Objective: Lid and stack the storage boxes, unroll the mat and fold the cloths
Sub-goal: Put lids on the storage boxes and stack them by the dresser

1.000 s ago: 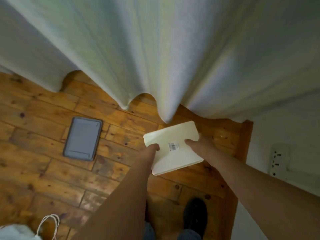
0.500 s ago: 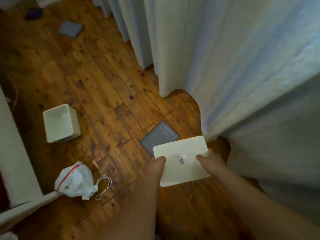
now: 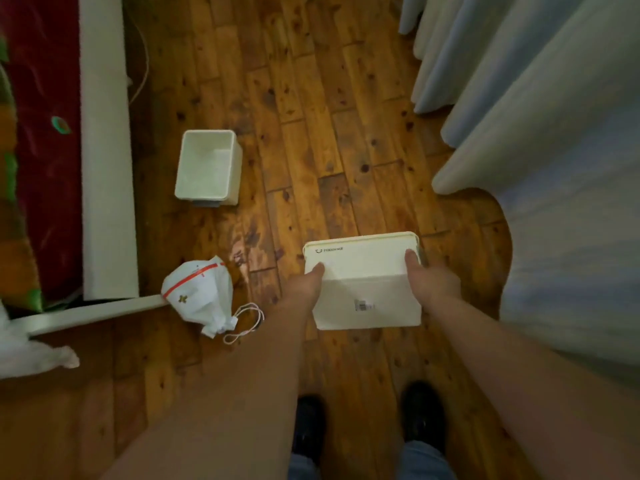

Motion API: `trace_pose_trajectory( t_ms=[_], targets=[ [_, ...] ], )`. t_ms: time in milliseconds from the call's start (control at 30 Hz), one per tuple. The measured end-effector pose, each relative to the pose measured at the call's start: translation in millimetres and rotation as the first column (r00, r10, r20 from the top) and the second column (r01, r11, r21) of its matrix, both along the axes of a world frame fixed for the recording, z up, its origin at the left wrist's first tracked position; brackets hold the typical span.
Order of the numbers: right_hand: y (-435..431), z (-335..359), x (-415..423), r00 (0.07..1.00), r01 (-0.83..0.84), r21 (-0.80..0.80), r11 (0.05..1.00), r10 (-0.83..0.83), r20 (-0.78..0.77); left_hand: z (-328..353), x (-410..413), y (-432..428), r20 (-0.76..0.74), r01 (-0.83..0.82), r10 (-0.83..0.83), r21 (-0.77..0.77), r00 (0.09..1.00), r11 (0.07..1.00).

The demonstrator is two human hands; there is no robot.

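– Red patterned fabric [image 3: 41, 168] fills the far left, edged by a long white band [image 3: 104, 150] too unclear to identify. Beside it, on the wooden plank floor [image 3: 311, 98], stands an open cream rectangular plastic storage box [image 3: 207, 168] with no lid. Nearer lies a white plastic drawstring bag with a red stripe [image 3: 199, 296].
– And the hands?
– Centre. The left hand [image 3: 306, 289] and right hand [image 3: 431, 282] each grip an end of a second cream plastic box [image 3: 363, 296], carried above the floor with its barcoded base tipped toward the camera. Pale curtains [image 3: 554, 168] hang on the right.
– What changed?
– A second ago the person faced the curtains, a grey lid on the floor nearby. The view has swung round: that lid is out of sight and the open box lies ahead. I judge the carried box is headed there for stacking, neither box lidded yet
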State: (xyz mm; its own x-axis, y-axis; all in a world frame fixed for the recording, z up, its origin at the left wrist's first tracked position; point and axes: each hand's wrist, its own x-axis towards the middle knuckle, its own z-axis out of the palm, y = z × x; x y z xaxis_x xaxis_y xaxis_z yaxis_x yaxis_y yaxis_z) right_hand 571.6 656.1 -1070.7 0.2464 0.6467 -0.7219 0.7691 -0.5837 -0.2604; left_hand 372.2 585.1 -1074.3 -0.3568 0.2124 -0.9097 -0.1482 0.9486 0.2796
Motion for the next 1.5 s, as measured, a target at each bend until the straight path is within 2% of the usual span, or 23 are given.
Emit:
trace_pose_trajectory(
  t_ms=[100, 167, 200, 267, 300, 367, 500, 700, 967, 1067, 1133, 1267, 1433, 1500],
  targets=[
    [8, -31, -16, 0.994, -0.019, -0.094, 0.995, 0.009, -0.105, -22, -17, -12, 0.013, -0.012, 0.011, 0.045, 1.000, 0.999],
    [11, -51, -19, 0.970, 0.079, -0.183, 0.980, -0.118, -0.214, -39, -27, -22, -0.007, -0.057, 0.058, 0.064, 0.998, 0.996],
    [11, -59, -21, 0.935, 0.151, -0.232, 0.961, -0.215, -0.280, -43, -34, -27, -0.039, -0.116, 0.119, 0.073, 0.992, 0.991],
    [7, -68, -25, 0.861, 0.247, -0.313, 0.917, -0.356, -0.364, -60, -38, -39, -0.023, -0.332, 0.339, 0.138, 0.941, 0.933],
    [6, -72, -29, 0.853, 0.248, -0.332, 0.910, -0.367, -0.371, -64, -40, -44, 0.010, -0.397, 0.402, 0.178, 0.916, 0.901],
    [1, -83, -39, 0.877, 0.173, -0.310, 0.935, -0.290, -0.383, -73, -38, -55, 0.015, -0.436, 0.443, 0.204, 0.896, 0.876],
    [-9, -116, -47, 0.933, 0.007, -0.173, 0.985, -0.069, -0.353, -88, -38, -70, -0.189, -0.238, 0.277, 0.207, 0.942, 0.949],
    [-25, -173, -76, 0.914, -0.174, 0.007, 0.985, 0.164, -0.372, -138, -67, -91, -0.209, -0.296, 0.348, 0.241, 0.914, 0.924],
    [31, -225, -121, 0.869, -0.149, 0.118, 0.982, 0.187, -0.458, -204, -140, -45, -0.253, -0.132, 0.275, 0.467, 0.928, 0.874],
    [55, -237, -124, 0.851, -0.195, 0.203, 0.959, 0.269, -0.451, -224, -155, -16, -0.358, 0.035, 0.145, 0.450, 0.923, 0.892],
    [73, -244, -122, 0.849, -0.208, 0.254, 0.945, 0.303, -0.434, -236, -163, 1, -0.349, 0.085, 0.105, 0.486, 0.931, 0.870],
    [90, -253, -110, 0.836, -0.242, 0.276, 0.930, 0.345, -0.428, -246, -168, 14, -0.303, 0.133, 0.025, 0.490, 0.953, 0.862],
    [73, -253, -94, 0.773, -0.392, 0.215, 0.895, 0.447, -0.450, -239, -163, 1, -0.288, 0.269, -0.168, 0.361, 0.943, 0.893],
    [65, -254, -89, 0.760, -0.426, 0.196, 0.883, 0.467, -0.452, -232, -160, -2, -0.257, 0.279, -0.197, 0.339, 0.946, 0.899]
  ],
)
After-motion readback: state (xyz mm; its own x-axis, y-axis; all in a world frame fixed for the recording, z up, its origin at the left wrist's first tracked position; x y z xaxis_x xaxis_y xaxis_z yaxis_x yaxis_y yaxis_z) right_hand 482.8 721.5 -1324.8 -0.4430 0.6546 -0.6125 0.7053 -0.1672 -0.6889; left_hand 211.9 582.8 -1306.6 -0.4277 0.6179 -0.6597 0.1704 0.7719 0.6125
